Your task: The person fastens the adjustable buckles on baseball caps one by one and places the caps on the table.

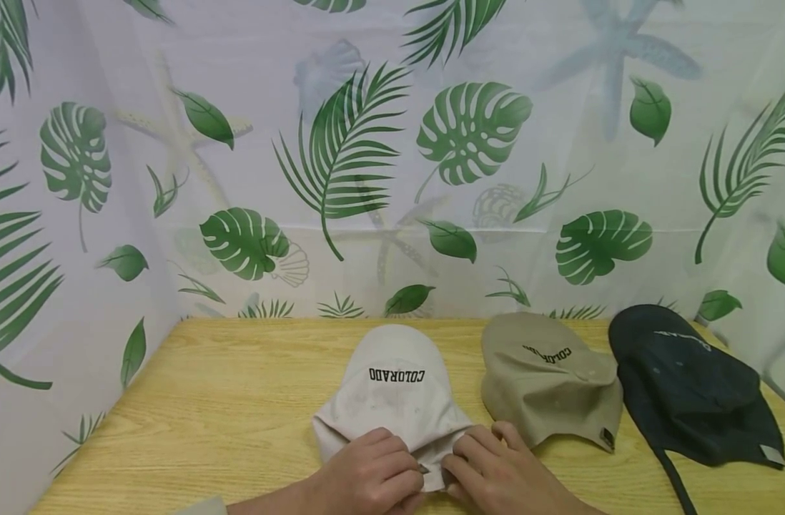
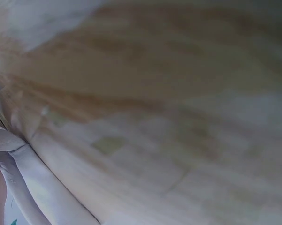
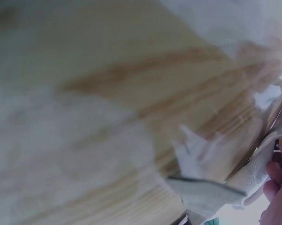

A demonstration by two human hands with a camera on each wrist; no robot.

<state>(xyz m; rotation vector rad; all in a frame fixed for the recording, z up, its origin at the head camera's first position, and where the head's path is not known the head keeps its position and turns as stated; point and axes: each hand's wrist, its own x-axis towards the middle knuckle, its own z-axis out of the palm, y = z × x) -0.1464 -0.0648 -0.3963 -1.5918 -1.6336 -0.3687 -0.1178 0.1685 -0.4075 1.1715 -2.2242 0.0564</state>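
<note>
A white baseball cap [image 1: 399, 408] with dark COLORADO lettering lies in front of me, its brim toward the back wall and the lettering upside down. My left hand [image 1: 376, 472] pinches its near edge with curled fingers, left of the middle. Just to the right, my right hand [image 1: 495, 472] grips the same near edge, and the strap end hangs pale between the two hands. In the left wrist view, cap fabric [image 2: 42, 183] fills the lower left corner. Fingers [image 3: 277, 183] of the right hand show against the cap's pale cloth [image 3: 253, 176] in the right wrist view.
Right of the white cap sits a khaki cap [image 1: 540, 386], also lettered COLORADO. Beyond it, a black cap [image 1: 695, 386] trails a dark strap [image 1: 675, 479] toward the front. All rest on a wooden table [image 1: 238, 386] backed by a leaf-print cloth [image 1: 367, 157].
</note>
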